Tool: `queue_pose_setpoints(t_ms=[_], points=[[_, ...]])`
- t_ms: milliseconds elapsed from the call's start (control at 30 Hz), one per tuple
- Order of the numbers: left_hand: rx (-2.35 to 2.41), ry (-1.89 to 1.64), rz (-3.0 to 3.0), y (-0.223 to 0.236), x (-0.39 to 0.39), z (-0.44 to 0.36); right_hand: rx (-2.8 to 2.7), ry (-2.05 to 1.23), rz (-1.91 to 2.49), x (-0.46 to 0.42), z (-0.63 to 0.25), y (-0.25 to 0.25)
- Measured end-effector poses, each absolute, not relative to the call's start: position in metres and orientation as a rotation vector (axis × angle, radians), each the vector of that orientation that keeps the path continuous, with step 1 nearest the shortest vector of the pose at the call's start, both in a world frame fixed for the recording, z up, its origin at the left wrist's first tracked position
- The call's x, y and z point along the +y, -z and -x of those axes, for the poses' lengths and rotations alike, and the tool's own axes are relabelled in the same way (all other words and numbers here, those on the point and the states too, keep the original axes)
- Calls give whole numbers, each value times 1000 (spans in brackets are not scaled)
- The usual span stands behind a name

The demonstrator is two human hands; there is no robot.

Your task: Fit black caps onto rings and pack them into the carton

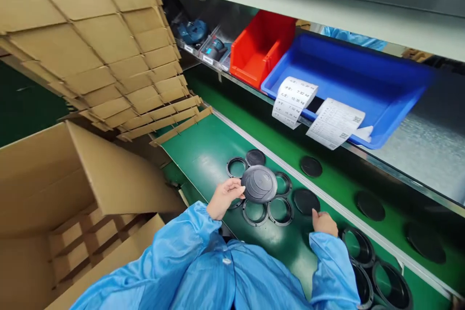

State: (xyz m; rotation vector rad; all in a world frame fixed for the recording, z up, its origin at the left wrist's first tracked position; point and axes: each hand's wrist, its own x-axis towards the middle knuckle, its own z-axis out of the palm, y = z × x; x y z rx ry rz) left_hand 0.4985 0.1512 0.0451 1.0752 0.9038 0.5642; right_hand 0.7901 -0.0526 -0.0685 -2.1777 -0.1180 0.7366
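Nearest you: both blue sleeves (218,271) low in frame. An open cardboard box (72,184) with divider cells sits at your left.

Your left hand (224,197) has its fingers (238,187) closed on the left edge of a round grey cover (259,183), holding it face up just above the green bench (203,150). Under and around the cover are black rings (280,210) lying flat: one at its upper left, one at its right, two below it, edges close together or touching.

Your right hand (324,223) rests on the bench, fingers curled down. I can't tell whether they grip anything. It sits just beside a flat black disc (306,201). More black rings (358,246) lie at your right, past the sleeve.

Further out: another black disc (255,157) behind the rings, then more discs (311,166) spread along the bench behind a metal rail (276,155).

Beyond that, a rack carries a red bin (259,48) and a blue tray (363,77) with printed labels (294,101) hanging off its front lip. A stack of cardboard dividers (90,43) leans at far left.
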Motion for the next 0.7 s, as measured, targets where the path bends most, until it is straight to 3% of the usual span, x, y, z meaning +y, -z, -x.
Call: queue_pose_setpoints(t_ms=[100,300,533,600,700], points=[[904,-593,-1091,-46,131,-491,-297,-809,2039,-33,-762,38],[910,-645,-967,-44,96,-478,-549,-1103,1220,16,-670,-8],[593,-389,-371,-44,82,-455,-744,-1351,1154,12,-640,-16],[525,-421,-348,-43,75,-452,-946,-1186,1289,9,-635,-19],[506,-473,-363,-44,65,-450,-1298,-642,1559,7,-625,-31]])
